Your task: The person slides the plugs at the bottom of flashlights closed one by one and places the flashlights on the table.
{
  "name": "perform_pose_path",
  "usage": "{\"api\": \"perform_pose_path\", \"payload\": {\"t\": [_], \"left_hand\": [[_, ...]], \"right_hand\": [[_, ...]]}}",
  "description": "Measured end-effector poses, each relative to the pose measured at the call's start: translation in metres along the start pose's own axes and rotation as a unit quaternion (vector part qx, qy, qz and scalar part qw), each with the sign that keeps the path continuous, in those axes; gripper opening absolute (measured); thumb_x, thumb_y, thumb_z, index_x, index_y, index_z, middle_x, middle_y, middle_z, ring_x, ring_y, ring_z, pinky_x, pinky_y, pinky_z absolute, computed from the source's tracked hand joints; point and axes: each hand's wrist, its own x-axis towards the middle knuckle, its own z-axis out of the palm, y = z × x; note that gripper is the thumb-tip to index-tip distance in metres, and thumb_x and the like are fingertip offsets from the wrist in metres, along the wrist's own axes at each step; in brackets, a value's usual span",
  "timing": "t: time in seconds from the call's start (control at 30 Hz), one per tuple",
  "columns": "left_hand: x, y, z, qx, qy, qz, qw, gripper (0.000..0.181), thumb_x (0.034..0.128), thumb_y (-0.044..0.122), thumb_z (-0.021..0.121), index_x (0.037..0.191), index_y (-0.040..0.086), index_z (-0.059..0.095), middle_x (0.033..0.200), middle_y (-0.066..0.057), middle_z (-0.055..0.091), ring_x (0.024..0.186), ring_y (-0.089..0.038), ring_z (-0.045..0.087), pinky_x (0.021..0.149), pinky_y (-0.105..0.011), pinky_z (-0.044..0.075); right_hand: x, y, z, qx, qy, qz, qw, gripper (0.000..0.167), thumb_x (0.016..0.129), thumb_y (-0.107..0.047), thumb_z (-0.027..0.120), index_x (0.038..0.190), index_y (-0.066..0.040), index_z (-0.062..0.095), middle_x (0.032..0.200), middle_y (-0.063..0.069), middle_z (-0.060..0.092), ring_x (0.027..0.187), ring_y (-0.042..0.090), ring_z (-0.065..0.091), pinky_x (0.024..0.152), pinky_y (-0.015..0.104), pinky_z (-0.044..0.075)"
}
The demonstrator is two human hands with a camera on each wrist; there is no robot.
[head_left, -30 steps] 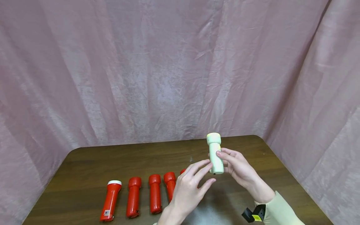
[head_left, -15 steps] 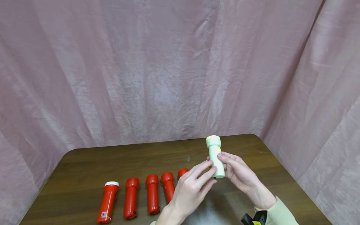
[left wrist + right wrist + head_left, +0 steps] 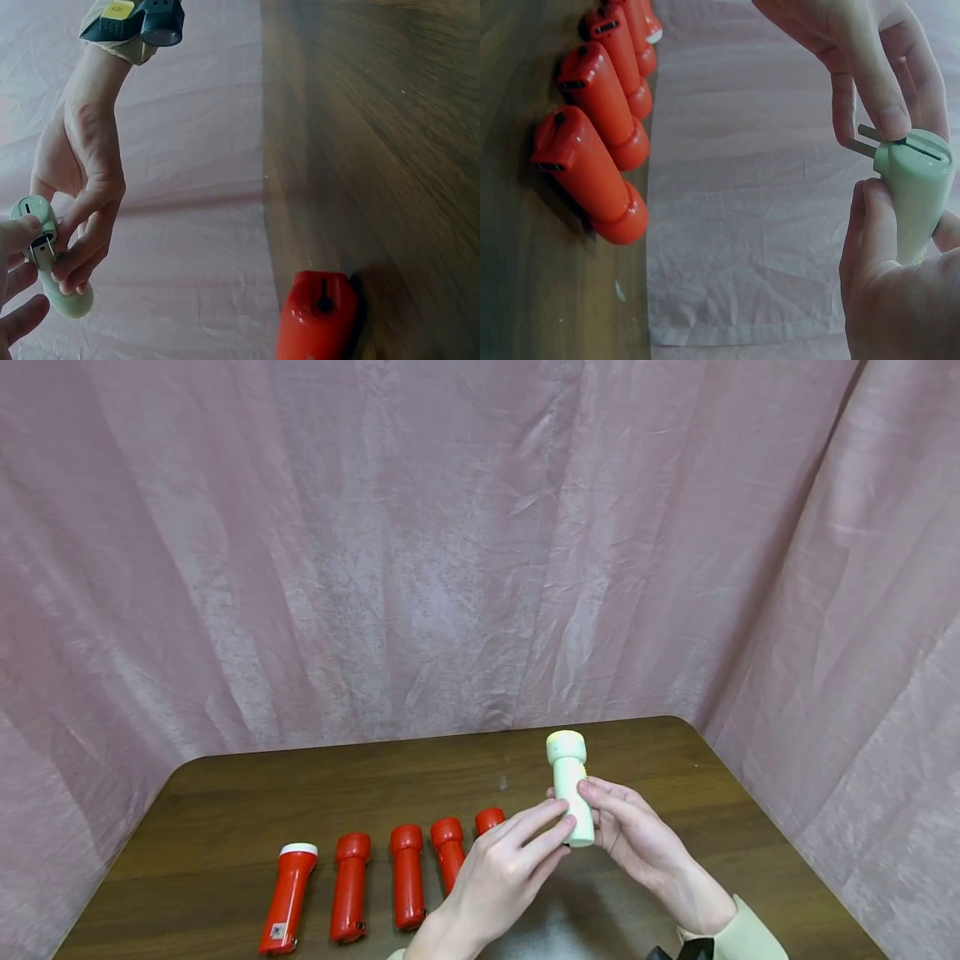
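A pale green flashlight point(image 3: 573, 802) is held above the table, lens end up and away. My right hand point(image 3: 637, 831) grips its barrel, thumb on the near side and fingers behind. My left hand point(image 3: 495, 868) pinches the tail end, its fingertips on the barrel and its thumb under the tail. In the right wrist view, two metal plug prongs point(image 3: 862, 142) stick out from the tail beside the left thumb point(image 3: 892, 120). Part of the barrel is hidden by the fingers.
Several red flashlights lie in a row on the wooden table point(image 3: 337, 793). The leftmost red flashlight point(image 3: 288, 897) has a white rim; the rightmost red flashlight point(image 3: 489, 819) is partly behind my left hand. A pink curtain point(image 3: 420, 568) hangs behind the table.
Both hands have lowered slightly with the pale green flashlight. My left fingers have closed in on its barrel, and the left thumb has moved in under the tail.
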Motion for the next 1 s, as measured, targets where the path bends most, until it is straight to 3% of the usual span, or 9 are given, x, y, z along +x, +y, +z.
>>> {"api": "perform_pose_path", "payload": {"t": [0.37, 0.67, 1.0], "left_hand": [[-0.01, -0.003, -0.003, 0.028, -0.008, 0.031, 0.9991, 0.049, 0.0748, 0.019, 0.095, 0.12, 0.012, 0.077, 0.126, -0.002, 0.074, 0.109, -0.013, 0.076, 0.097, -0.02, 0.06], [-0.016, -0.009, -0.01, 0.025, -0.029, 0.041, 0.9984, 0.052, 0.0745, 0.02, 0.095, 0.122, 0.013, 0.076, 0.126, -0.001, 0.075, 0.112, -0.012, 0.076, 0.095, -0.02, 0.06], [-0.022, -0.016, -0.018, 0.031, -0.049, 0.054, 0.9969, 0.037, 0.089, 0.022, 0.085, 0.124, 0.013, 0.076, 0.127, 0.001, 0.076, 0.116, -0.011, 0.075, 0.096, -0.019, 0.059]], "right_hand": [[-0.003, 0.006, 0.003, -0.037, 0.005, 0.037, 0.9986, 0.031, 0.114, -0.017, 0.037, 0.123, -0.018, 0.067, 0.113, -0.01, 0.078, 0.108, 0.003, 0.073, 0.095, 0.027, 0.059], [-0.001, 0.009, 0.008, -0.046, 0.024, 0.047, 0.9975, 0.025, 0.113, -0.016, 0.043, 0.118, -0.017, 0.068, 0.112, -0.008, 0.078, 0.107, 0.005, 0.074, 0.094, 0.029, 0.062], [0.002, 0.013, 0.015, -0.052, 0.046, 0.057, 0.996, 0.021, 0.112, -0.017, 0.046, 0.116, -0.017, 0.066, 0.109, -0.009, 0.079, 0.104, 0.004, 0.074, 0.09, 0.028, 0.063]]}}
